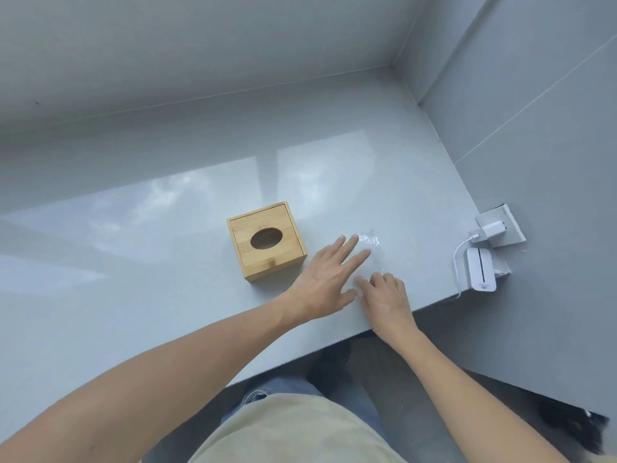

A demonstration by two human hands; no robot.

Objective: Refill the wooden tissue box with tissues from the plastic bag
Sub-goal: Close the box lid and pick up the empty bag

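While both hands press flat, fingers spread, on the plastic bag point(367, 259) right of the wooden tissue box point(266, 241), it's prob empty. Film could slip off the surface point(133, 262).

1 view only: a wide-angle head camera, mounted high and looking forward and steeply down over the near edge of the grey countertop point(167, 262). The far right corner, where the walls meet, sits upper right. Both forearms enter from the bottom edge; straight lines bow toward the frame borders. The person's torso fills the bottom centre, close to the lens.
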